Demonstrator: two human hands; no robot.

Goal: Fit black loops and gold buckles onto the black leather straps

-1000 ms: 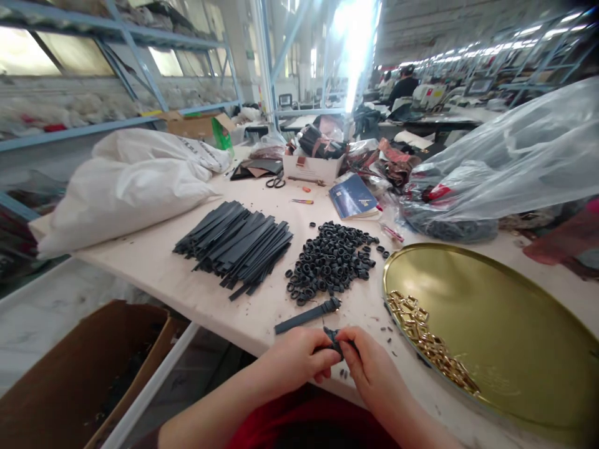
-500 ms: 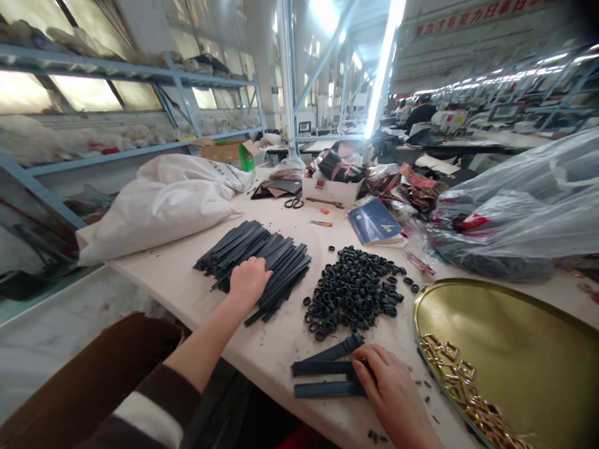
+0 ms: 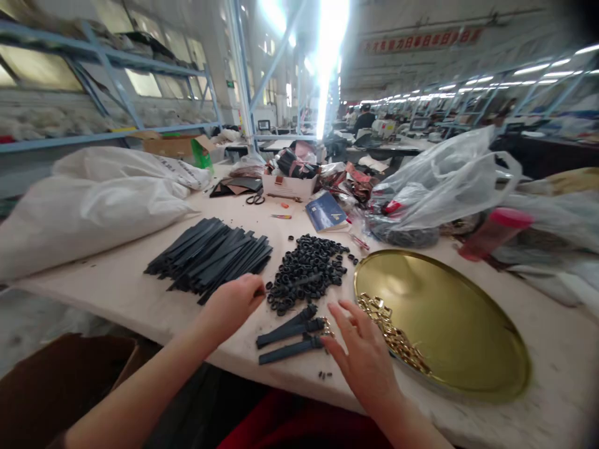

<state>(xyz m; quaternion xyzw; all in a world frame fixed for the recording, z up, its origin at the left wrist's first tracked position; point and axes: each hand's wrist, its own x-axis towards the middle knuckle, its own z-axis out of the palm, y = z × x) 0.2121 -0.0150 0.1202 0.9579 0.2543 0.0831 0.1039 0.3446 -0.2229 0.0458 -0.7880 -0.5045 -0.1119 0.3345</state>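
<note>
My left hand [image 3: 236,305] hovers at the near right edge of a pile of dark flat straps [image 3: 210,255], beside a heap of small black loops [image 3: 306,268]. Its fingers are curled together, and what they may hold is hidden. My right hand [image 3: 360,349] is open with fingers apart, just right of three short dark straps [image 3: 287,352] lying on the table. Each of these has a loop at its right end, where small gold metal pieces [image 3: 327,325] show. To the right, gold buckles [image 3: 397,333] lie inside a round gold tray [image 3: 449,318].
A large white sack [image 3: 107,193] sits on the left of the table. Behind are scissors [image 3: 255,199], a blue booklet [image 3: 326,212] and a white box [image 3: 289,186]. Plastic bags [image 3: 435,181] and a pink-lidded container [image 3: 496,234] stand at the right. A cardboard box [image 3: 60,386] is below the table edge.
My left hand has left the strap pile, moving toward the loops. My right hand has come off the short straps and opened, uncovering their looped ends. The view has turned right.
</note>
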